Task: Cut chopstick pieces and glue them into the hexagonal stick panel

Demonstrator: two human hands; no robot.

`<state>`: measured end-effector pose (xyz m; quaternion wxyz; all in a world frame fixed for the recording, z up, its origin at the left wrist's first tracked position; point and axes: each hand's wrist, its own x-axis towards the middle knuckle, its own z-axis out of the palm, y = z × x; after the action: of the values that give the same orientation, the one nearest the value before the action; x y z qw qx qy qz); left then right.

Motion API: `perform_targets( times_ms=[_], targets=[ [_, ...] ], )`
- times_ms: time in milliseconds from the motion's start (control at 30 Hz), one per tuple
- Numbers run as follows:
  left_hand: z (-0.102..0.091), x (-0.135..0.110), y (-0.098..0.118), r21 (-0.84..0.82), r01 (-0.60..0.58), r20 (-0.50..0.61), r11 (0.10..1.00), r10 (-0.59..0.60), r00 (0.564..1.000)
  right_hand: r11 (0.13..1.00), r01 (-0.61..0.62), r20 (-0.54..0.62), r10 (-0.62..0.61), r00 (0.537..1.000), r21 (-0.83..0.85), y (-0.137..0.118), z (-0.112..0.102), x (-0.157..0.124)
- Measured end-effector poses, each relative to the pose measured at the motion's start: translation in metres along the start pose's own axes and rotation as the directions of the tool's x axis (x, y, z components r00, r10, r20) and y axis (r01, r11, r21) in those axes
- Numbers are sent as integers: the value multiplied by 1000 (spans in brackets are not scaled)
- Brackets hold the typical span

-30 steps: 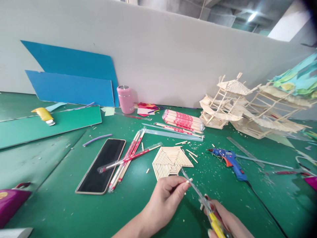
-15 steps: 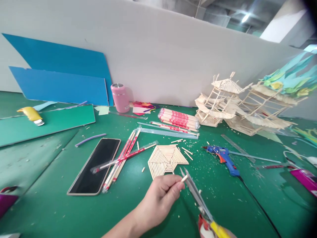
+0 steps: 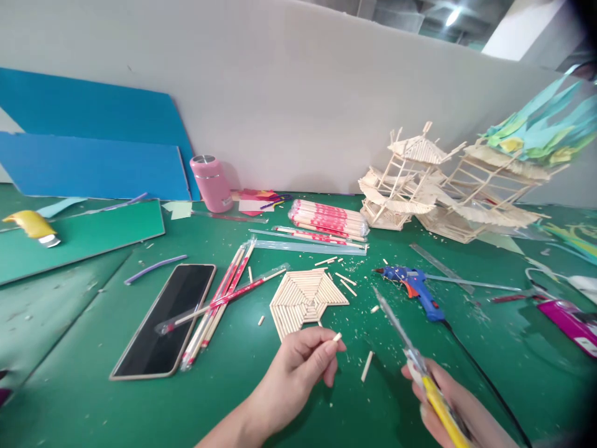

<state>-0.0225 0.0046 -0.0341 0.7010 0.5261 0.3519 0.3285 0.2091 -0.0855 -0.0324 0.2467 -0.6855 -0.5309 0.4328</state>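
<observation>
On the green worktop (image 3: 140, 417), the wooden-stick panel (image 3: 298, 298) lies just beyond my left hand (image 3: 303, 367), which is nearer to it than my right hand (image 3: 466, 401). The right one wraps the yellow-handled scissors (image 3: 395, 322), pointing forward and leftward; the left one pinches a thin stick (image 3: 337, 337), whose visible end points forward-right, apart from them.

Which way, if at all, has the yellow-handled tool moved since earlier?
Yes: the yellow-handled tool has moved rightward, its tip now nearer the blue glue gun.

A green table (image 3: 140, 412) bears a stick panel (image 3: 290, 301) and phone (image 3: 153, 350).
</observation>
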Motion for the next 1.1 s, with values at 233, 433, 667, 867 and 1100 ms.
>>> perform_targets(
  times_ms=[233,433,667,867,1100],
  targets=[
    [0,1,-7,-228,86,65,970,-73,995,809,-89,-225,-54,973,-581,3,-19,9],
    [-1,2,-9,-202,125,130,971,-100,986,903,15,24,-5,1000,-430,-9,-10,4],
    [-3,0,-3,-45,10,111,999,-4,994,924,60,63,-39,997,-377,-33,5,0],
    [-3,0,-1,5,-9,161,1000,8,987,968,98,97,-77,992,-232,-41,8,0],
    [-4,-1,2,5,-19,204,1000,17,979,945,176,99,-154,983,-274,-34,9,-4]
  ],
)
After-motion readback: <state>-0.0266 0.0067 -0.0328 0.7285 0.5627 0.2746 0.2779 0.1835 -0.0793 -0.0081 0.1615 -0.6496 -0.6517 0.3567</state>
